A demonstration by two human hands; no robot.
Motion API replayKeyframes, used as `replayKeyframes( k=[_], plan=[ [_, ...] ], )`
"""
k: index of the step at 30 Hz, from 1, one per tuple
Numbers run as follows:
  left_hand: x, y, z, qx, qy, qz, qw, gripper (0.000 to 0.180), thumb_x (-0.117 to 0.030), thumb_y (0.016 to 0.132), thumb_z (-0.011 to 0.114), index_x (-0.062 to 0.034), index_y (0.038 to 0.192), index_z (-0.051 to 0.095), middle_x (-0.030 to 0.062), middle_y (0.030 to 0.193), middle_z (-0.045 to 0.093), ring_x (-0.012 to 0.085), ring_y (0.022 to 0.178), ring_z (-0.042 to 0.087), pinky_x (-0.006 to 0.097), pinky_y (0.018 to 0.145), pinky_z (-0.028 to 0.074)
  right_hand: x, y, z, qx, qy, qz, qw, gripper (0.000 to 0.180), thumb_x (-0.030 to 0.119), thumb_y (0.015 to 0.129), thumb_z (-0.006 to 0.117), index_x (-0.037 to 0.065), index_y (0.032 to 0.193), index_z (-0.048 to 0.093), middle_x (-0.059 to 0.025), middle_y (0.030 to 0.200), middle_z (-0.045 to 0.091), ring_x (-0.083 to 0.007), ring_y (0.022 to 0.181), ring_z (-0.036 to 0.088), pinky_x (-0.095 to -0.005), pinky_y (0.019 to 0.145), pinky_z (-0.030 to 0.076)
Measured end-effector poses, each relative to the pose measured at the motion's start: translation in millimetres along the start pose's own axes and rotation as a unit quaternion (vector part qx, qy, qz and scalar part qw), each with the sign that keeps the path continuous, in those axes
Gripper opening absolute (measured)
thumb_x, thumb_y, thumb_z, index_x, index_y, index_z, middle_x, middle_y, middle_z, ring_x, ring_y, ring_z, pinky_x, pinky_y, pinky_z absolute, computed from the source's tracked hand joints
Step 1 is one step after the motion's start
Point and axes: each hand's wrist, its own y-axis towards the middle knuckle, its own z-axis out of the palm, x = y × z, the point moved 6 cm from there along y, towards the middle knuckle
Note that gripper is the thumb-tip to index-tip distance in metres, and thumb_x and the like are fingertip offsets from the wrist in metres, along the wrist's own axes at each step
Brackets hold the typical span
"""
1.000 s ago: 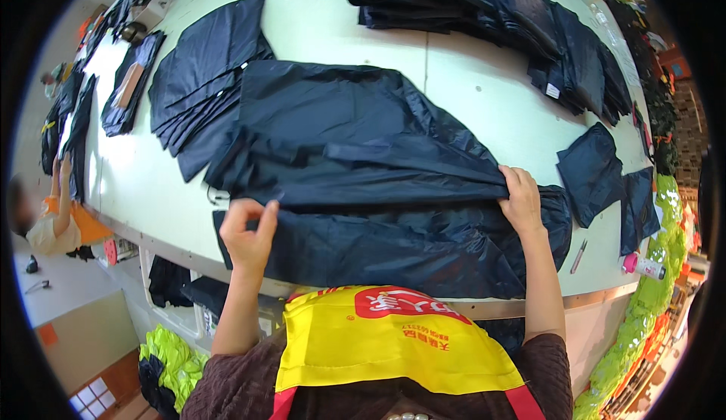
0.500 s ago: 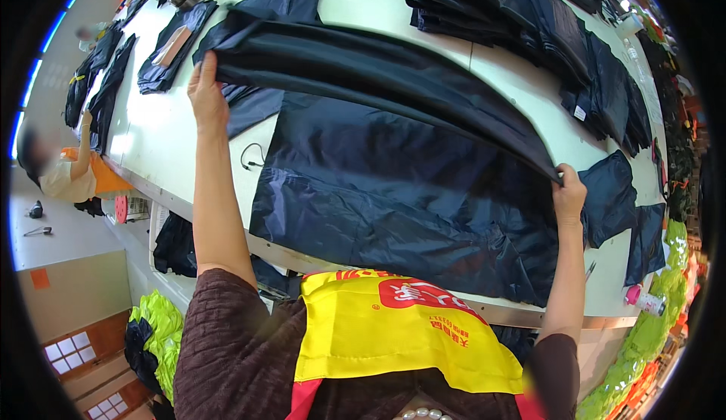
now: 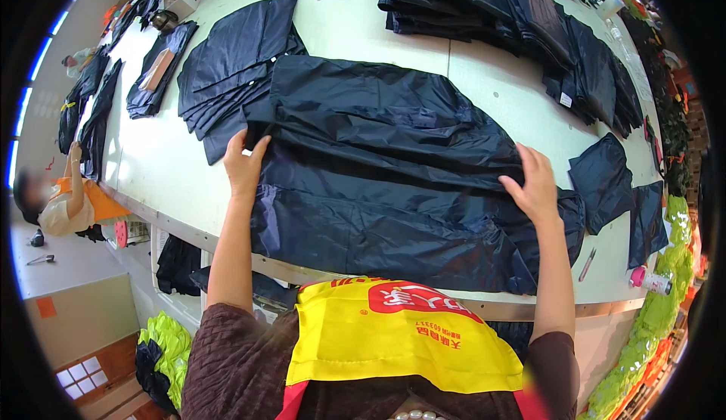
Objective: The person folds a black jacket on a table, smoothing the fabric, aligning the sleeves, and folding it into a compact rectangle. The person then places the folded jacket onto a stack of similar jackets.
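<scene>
A dark navy, slightly shiny garment (image 3: pixel 393 155) lies spread across the pale table, its long panels wrinkled and lying one over another. At its left edge is my left hand (image 3: pixel 243 169), thumb and fingers apart, the fingertips touching or just over the cloth. My right hand (image 3: pixel 537 187) rests at the right side of the garment, fingers spread and thumb apart; neither hand grips the cloth. Just beyond my left hand lies a fanned stack of folded navy garments (image 3: pixel 238 61), partly under the spread one. What kind of garment it is cannot be told.
A tall pile of folded dark garments (image 3: pixel 484 12) occupies the far right of the table (image 3: pixel 355 27). Smaller folded pieces (image 3: pixel 601 182), a thin pen-like tool (image 3: pixel 587 264) and a pink-capped bottle (image 3: pixel 650 280) lie at right. Another person (image 3: pixel 68 201) works at the far left.
The upper panel, held raised and stretched between both hands, has come down onto the table. Both hands have let go; my left hand moved nearer and rightward, my right hand slightly left.
</scene>
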Motion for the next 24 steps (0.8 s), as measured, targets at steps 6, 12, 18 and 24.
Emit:
replayKeyframes(
  k=[6, 12, 18, 24],
  plan=[
    [75, 35, -6, -0.005, -0.437, -0.185, 0.880, 0.008, -0.011, 0.089, 0.060, -0.0066, 0.091, 0.065, -0.0038, 0.079, 0.059, 0.0065, 0.069, 0.052, 0.022, 0.064, 0.043, -27, -8, 80, 0.095, -0.123, 0.036, 0.987, 0.081, 0.054, 0.080, 0.057, 0.012, 0.143, 0.028, -0.0157, 0.149, 0.020, -0.0352, 0.138, 0.016, -0.0581, 0.105, 0.017],
    [103, -16, -14, 0.374, -0.175, -0.390, 0.823, 0.049, -0.048, 0.082, 0.062, -0.0059, 0.107, 0.060, 0.0013, 0.091, 0.060, 0.0130, 0.081, 0.053, 0.027, 0.071, 0.043, -31, -13, 74, 0.074, -0.103, 0.034, 0.991, 0.079, 0.051, 0.078, 0.060, 0.009, 0.139, 0.033, -0.0167, 0.147, 0.025, -0.0348, 0.137, 0.017, -0.0576, 0.106, 0.017],
    [36, 54, 4, 0.321, -0.078, -0.231, 0.915, 0.032, -0.036, 0.084, 0.063, -0.0034, 0.088, 0.064, -0.0047, 0.076, 0.054, 0.0060, 0.063, 0.044, 0.022, 0.057, 0.034, 0, 35, 54, -0.046, 0.032, -0.036, 0.998, 0.052, 0.034, 0.082, 0.062, 0.006, 0.124, 0.049, -0.0161, 0.128, 0.047, -0.0348, 0.118, 0.043, -0.0435, 0.099, 0.032],
    [-2, 108, 26, 0.129, -0.505, -0.230, 0.822, 0.014, -0.014, 0.090, 0.059, -0.0035, 0.097, 0.063, 0.0026, 0.089, 0.066, 0.0107, 0.074, 0.062, 0.022, 0.068, 0.048, -26, 67, 55, -0.080, 0.031, -0.016, 0.996, 0.009, 0.011, 0.081, 0.061, 0.006, 0.086, 0.056, -0.0120, 0.084, 0.054, -0.0319, 0.082, 0.055, -0.0400, 0.070, 0.047]
  ],
)
